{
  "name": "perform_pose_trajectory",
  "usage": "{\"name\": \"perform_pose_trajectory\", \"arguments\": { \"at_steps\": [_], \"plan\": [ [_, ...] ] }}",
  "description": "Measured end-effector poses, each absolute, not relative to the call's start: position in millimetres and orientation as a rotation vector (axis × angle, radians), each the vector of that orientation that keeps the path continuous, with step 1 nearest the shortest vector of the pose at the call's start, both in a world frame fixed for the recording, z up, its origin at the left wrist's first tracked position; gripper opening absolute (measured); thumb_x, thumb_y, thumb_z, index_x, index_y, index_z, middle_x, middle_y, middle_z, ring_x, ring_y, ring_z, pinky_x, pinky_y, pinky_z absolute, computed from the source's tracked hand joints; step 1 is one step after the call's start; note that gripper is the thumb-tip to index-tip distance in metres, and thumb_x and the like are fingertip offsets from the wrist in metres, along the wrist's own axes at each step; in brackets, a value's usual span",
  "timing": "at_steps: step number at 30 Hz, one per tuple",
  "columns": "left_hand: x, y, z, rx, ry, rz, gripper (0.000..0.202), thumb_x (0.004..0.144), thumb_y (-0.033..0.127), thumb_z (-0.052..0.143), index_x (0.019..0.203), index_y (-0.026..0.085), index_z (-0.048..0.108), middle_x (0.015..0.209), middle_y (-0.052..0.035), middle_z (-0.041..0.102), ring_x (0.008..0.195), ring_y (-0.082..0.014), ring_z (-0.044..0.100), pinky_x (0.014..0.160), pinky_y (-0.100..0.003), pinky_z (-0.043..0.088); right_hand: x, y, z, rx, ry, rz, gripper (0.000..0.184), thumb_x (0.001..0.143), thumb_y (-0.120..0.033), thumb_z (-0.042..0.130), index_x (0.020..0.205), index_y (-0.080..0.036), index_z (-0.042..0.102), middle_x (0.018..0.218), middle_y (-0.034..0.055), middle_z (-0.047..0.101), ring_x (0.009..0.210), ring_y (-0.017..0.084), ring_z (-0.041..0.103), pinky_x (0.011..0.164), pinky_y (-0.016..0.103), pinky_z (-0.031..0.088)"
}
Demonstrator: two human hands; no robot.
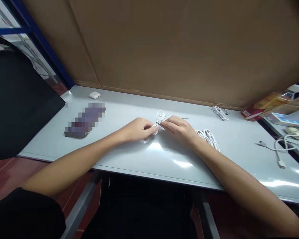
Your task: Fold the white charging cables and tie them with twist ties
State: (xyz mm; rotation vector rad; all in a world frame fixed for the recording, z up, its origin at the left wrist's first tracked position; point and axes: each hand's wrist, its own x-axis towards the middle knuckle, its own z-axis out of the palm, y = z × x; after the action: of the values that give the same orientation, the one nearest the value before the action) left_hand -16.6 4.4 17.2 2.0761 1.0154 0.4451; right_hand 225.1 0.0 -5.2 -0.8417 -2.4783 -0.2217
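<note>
I've left hand pinching cable, right hand pinching tie between fingertips; loose twist could let it spring open.

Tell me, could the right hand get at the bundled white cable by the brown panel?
Probably yes: that bundled cable lies to the right of the right hand, with nothing tall between them. The hand is busy, though, at the dark tie on another cable.
</note>
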Motion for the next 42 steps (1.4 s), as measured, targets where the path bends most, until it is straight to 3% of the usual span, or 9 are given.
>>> {"name": "perform_pose_trajectory", "arguments": {
  "at_steps": [3,6,9,18,23,27,32,37,42],
  "plan": [
    [-19.8,4.1,15.2,2.326,1.156,0.467,0.039,0.093,0.047,0.057,0.066,0.019,0.063,0.063,-0.0011,0.064,0.058,-0.0147,0.054,0.057,-0.028,0.034,219.2,-2.4,-8.7,-0.945,-2.554,-0.069,0.027,0.102,-0.014,0.048,0.099,-0.018,0.075,0.088,0.0086,0.07,0.08,0.019,0.061,0.071,0.031,0.047],
    [-21.4,4.2,15.0,2.358,1.167,0.52,0.025,0.089,0.044,0.064,0.089,0.02,0.068,0.075,-0.0004,0.069,0.066,-0.0164,0.059,0.061,-0.028,0.038,216.8,-3.3,-8.7,-0.986,-2.564,-0.001,0.028,0.102,-0.015,0.049,0.095,-0.017,0.076,0.09,0.0094,0.069,0.082,0.02,0.061,0.072,0.03,0.045],
    [-20.8,4.3,14.6,2.433,1.025,0.551,0.027,0.087,0.043,0.068,0.104,0.022,0.068,0.087,-0.0012,0.069,0.077,-0.0183,0.062,0.07,-0.029,0.043,217.2,-3.9,-7.2,-1.008,-2.56,0.014,0.027,0.102,-0.018,0.051,0.097,-0.017,0.077,0.091,0.0097,0.069,0.081,0.02,0.061,0.071,0.03,0.044],
    [-15.4,4.5,10.7,2.447,1.011,0.534,0.024,0.09,0.043,0.066,0.103,0.025,0.073,0.096,-0.0024,0.067,0.088,-0.0195,0.063,0.078,-0.031,0.047,233.8,-5.0,24.7,-1.164,-2.504,0.186,0.025,0.098,-0.026,0.062,0.118,-0.021,0.075,0.102,0.0098,0.075,0.086,0.022,0.067,0.077,0.034,0.05],
    [-25.8,19.6,6.2,2.488,1.208,0.6,0.023,0.091,0.041,0.063,0.101,0.023,0.073,0.098,-0.0032,0.068,0.09,-0.0205,0.064,0.08,-0.032,0.047,293.6,0.8,59.2,-1.519,-2.389,0.326,0.026,0.09,-0.036,0.067,0.11,-0.021,0.077,0.083,0.006,0.074,0.066,0.019,0.064,0.061,0.035,0.05],
    [-35.0,33.3,3.7,2.48,1.409,0.6,0.028,0.094,0.042,0.058,0.11,0.024,0.073,0.104,-0.005,0.068,0.093,-0.0228,0.064,0.078,-0.033,0.047,344.3,4.3,60.3,-1.66,-2.4,0.526,0.043,0.077,-0.04,0.079,0.117,-0.026,0.076,0.089,0.0065,0.073,0.065,0.021,0.066,0.052,0.034,0.051],
    [-37.0,37.2,1.6,2.459,1.502,0.61,0.032,0.097,0.041,0.055,0.118,0.025,0.072,0.118,-0.0075,0.064,0.107,-0.0267,0.061,0.09,-0.038,0.049,349.8,11.0,54.0,-1.81,-2.477,0.587,0.051,0.065,-0.028,0.085,0.116,-0.029,0.078,0.082,0.004,0.071,0.057,0.019,0.064,0.048,0.032,0.048],
    [-30.8,29.8,-1.5,2.573,1.386,0.778,0.033,0.095,0.038,0.059,0.118,0.019,0.072,0.125,-0.0122,0.06,0.116,-0.0316,0.055,0.101,-0.048,0.048,322.2,10.0,59.2,-1.801,-2.525,0.666,0.04,0.073,-0.029,0.079,0.113,-0.028,0.079,0.09,0.0043,0.074,0.064,0.018,0.065,0.056,0.031,0.048],
    [-15.0,14.8,1.5,2.613,1.132,0.833,0.026,0.096,0.032,0.057,0.115,0.02,0.07,0.118,-0.0092,0.064,0.113,-0.0258,0.058,0.102,-0.041,0.049,276.4,-1.3,50.5,-1.682,-2.42,0.724,0.027,0.085,-0.039,0.071,0.105,-0.023,0.078,0.082,0.003,0.074,0.065,0.017,0.063,0.057,0.029,0.044]
  ]
}}
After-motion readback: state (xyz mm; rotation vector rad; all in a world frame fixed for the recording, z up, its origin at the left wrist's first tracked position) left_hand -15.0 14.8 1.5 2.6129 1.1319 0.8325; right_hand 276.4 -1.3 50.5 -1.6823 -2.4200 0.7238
